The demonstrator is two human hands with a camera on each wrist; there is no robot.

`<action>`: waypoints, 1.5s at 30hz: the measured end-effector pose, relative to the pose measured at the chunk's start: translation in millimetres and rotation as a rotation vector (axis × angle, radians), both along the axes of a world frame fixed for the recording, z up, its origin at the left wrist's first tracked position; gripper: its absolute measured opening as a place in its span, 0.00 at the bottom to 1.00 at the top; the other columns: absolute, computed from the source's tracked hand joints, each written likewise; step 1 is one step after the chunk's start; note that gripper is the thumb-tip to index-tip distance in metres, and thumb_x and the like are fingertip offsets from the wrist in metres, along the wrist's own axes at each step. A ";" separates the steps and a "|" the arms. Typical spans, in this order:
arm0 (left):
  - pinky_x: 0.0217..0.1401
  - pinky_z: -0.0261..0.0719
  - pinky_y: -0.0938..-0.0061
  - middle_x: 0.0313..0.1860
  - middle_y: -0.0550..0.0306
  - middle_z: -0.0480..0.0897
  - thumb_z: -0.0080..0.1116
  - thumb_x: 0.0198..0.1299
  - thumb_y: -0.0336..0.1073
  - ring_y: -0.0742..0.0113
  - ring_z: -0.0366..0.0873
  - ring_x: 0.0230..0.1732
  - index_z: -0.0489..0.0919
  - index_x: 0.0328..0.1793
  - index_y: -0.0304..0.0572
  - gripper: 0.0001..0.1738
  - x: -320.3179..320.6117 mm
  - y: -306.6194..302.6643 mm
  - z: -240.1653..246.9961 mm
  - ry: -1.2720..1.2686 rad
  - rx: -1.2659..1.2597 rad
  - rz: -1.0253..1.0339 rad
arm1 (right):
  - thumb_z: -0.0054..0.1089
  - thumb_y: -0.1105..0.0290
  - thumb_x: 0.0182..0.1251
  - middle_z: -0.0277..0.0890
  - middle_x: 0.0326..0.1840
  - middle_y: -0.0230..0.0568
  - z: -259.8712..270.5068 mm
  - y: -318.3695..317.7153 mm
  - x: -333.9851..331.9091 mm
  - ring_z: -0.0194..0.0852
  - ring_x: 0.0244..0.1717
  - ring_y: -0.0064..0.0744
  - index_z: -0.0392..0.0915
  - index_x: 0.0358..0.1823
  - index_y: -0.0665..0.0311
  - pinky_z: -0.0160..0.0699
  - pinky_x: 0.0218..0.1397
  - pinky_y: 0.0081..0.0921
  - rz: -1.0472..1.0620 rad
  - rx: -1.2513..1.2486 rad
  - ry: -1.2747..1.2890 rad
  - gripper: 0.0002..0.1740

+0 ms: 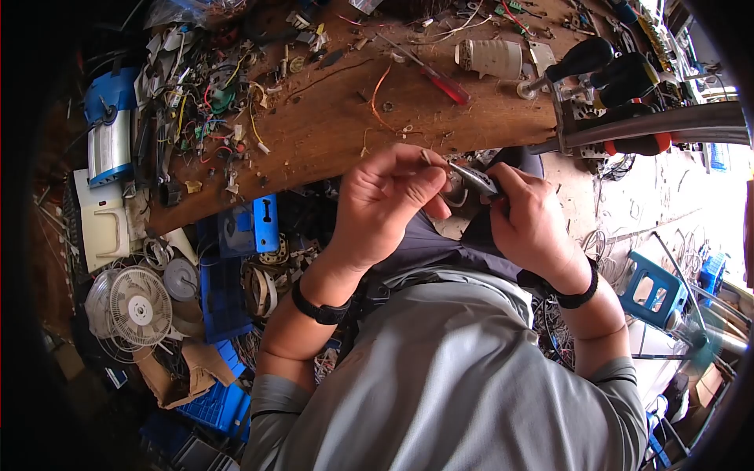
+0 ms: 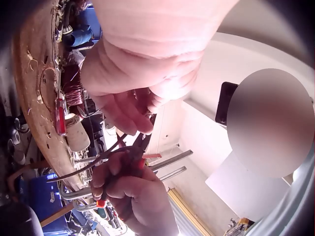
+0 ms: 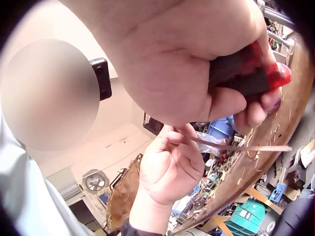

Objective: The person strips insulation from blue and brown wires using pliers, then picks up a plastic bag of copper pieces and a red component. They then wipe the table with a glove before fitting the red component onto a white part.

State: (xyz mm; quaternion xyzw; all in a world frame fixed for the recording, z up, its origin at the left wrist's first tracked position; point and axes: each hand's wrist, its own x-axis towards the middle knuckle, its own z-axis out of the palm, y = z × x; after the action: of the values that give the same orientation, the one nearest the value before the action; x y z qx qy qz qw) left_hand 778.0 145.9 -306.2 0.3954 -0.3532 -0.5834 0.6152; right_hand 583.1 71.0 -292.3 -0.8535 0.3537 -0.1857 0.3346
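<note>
1. Your right hand (image 1: 534, 224) is clamped round the pliers (image 1: 475, 179); squeeze evenly.
2. Your left hand (image 1: 389, 200) pinches the wire (image 3: 246, 147) above your lap, just off the workbench (image 1: 330, 118) edge; hold it steady.

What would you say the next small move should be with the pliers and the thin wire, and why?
Probably squeeze the pliers gently on the thin wire. The left hand pinches that wire in its fingers, the right hand grips the pliers' red-and-black handles, and the nose appears to meet the wire between both hands, in front of the workbench.
</note>
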 end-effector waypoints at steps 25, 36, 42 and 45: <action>0.31 0.77 0.80 0.32 0.58 0.80 0.59 0.66 0.31 0.73 0.76 0.26 0.79 0.43 0.37 0.06 13.5 -5.5 19.0 0.313 0.138 -0.200 | 0.55 0.83 0.47 0.70 0.45 0.51 9.4 -5.8 -3.2 0.69 0.48 0.54 0.65 0.66 0.68 0.68 0.55 0.44 -0.036 -0.317 0.092 0.38; 0.30 0.77 0.81 0.32 0.57 0.80 0.59 0.66 0.33 0.74 0.76 0.26 0.79 0.44 0.35 0.08 10.7 -4.1 18.5 0.335 0.196 -0.252 | 0.56 0.82 0.47 0.72 0.41 0.49 12.4 -7.4 -4.1 0.72 0.45 0.52 0.70 0.57 0.68 0.69 0.54 0.44 0.027 -0.418 0.045 0.29; 0.30 0.77 0.81 0.32 0.59 0.80 0.58 0.67 0.31 0.74 0.76 0.26 0.79 0.44 0.35 0.07 10.9 -4.9 17.3 0.318 0.210 -0.250 | 0.58 0.79 0.49 0.75 0.34 0.44 10.5 -5.2 -7.9 0.77 0.37 0.49 0.72 0.39 0.66 0.76 0.42 0.39 0.039 -0.257 0.065 0.13; 0.29 0.77 0.78 0.31 0.59 0.81 0.59 0.65 0.32 0.75 0.77 0.27 0.79 0.44 0.35 0.07 7.7 -5.4 16.5 0.027 0.118 -0.135 | 0.57 0.78 0.51 0.76 0.33 0.45 10.2 -3.9 -10.4 0.78 0.33 0.50 0.72 0.40 0.66 0.76 0.36 0.40 0.045 -0.258 0.047 0.12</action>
State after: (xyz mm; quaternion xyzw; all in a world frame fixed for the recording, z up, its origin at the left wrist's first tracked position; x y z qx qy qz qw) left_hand 785.7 140.5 -289.8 0.3985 -0.3356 -0.6486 0.5548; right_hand 572.8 67.2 -282.2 -0.9013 0.3154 -0.2021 0.2177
